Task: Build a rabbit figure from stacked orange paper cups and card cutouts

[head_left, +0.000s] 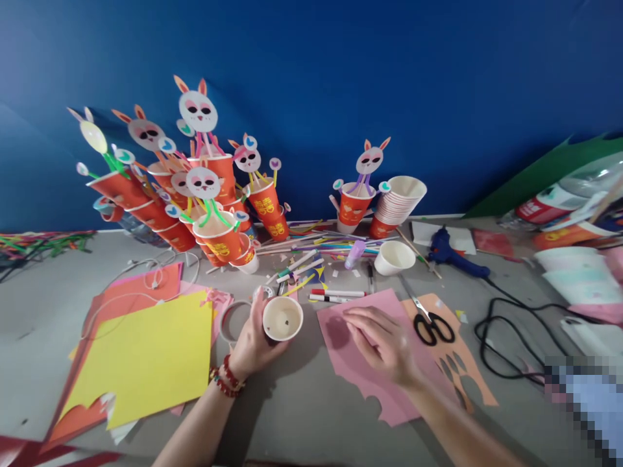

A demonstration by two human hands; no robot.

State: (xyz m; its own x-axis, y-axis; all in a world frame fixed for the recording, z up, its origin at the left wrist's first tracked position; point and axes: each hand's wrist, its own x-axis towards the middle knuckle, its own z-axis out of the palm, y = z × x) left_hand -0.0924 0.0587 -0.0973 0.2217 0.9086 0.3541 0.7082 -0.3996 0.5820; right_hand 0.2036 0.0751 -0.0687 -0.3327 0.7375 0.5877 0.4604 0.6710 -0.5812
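My left hand (254, 344) is wrapped round a paper cup (283, 319). The cup's mouth faces up toward me, and a small dark spot shows on its inside bottom. Over a sheet of pink paper (341, 344) with scalloped cut edges hovers my right hand (382, 340). Its fingers stretch loosely to the left, and I see nothing in them. Black-handled scissors (433, 324) lie to the right of that hand, partly on an orange paper (470, 373) with cut-out holes. Red and black markers (335, 296) lie between the hands, farther back. A roll of tape (236, 321) sits beside my left hand.
Red cups with rabbit figures (219, 237) crowd the back left. Near the wall stand another rabbit cup (357, 201), a cup stack (399, 201) and a single white cup (395, 258). A blue glue gun (455, 256) trails a black cord. Yellow paper (150, 357) lies left.
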